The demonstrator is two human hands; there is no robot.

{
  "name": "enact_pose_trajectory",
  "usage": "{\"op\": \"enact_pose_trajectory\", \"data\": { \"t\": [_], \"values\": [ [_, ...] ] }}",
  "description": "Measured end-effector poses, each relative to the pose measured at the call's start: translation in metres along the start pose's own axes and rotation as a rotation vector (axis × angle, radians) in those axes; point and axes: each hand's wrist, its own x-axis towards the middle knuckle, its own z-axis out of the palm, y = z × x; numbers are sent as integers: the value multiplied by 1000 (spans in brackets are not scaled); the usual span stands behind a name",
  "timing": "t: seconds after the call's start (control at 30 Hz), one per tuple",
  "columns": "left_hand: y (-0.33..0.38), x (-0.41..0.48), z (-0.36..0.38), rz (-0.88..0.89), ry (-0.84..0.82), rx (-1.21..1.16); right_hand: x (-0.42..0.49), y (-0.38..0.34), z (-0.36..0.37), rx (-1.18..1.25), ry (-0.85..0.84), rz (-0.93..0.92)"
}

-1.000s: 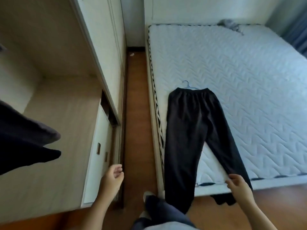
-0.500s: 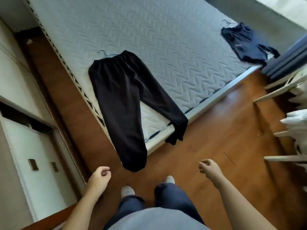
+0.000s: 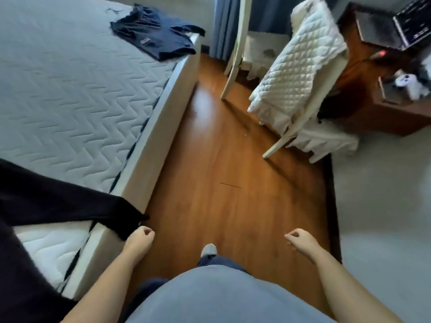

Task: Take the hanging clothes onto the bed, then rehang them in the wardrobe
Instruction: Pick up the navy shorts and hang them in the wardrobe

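Bed [image 3: 70, 89] holds black trousers [image 3: 58, 201] and navy garment [image 3: 154, 36].

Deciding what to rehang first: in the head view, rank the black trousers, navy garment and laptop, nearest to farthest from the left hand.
1. Black fabric trousers, hanging over the bed's near corner, beside the left hand.
2. Navy blue cloth garment, on the bed's far corner.
3. Dark open laptop, on the brown wooden desk, far right.
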Motion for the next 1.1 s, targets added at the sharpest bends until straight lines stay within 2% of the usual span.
{"op": "enact_pose_trajectory", "data": {
  "t": [0.17, 0.37, 0.6, 0.7, 0.8, 0.93, 1.1],
  "values": [
    [120, 23, 18, 176, 5, 79, 27, 40, -43, 165, 15, 238],
    [179, 77, -3, 161, 66, 104, 87, -11, -64, 265, 6, 262],
    [277, 194, -25, 29, 40, -70, 198, -162, -110, 109, -56, 114],
    [333, 240, -36, -65, 32, -153, 239, -247, -141, 0, -114, 56],
    [385, 276, -43, -122, 22, -241, 279, -340, -180, -40, -109, -81],
    [441, 315, -55, -63, 13, -175, 328, -438, -209, 84, -94, -191],
    [506, 360, -76, -40, 68, -182, 397, -535, -232, 304, -209, -135]
  ]
}}
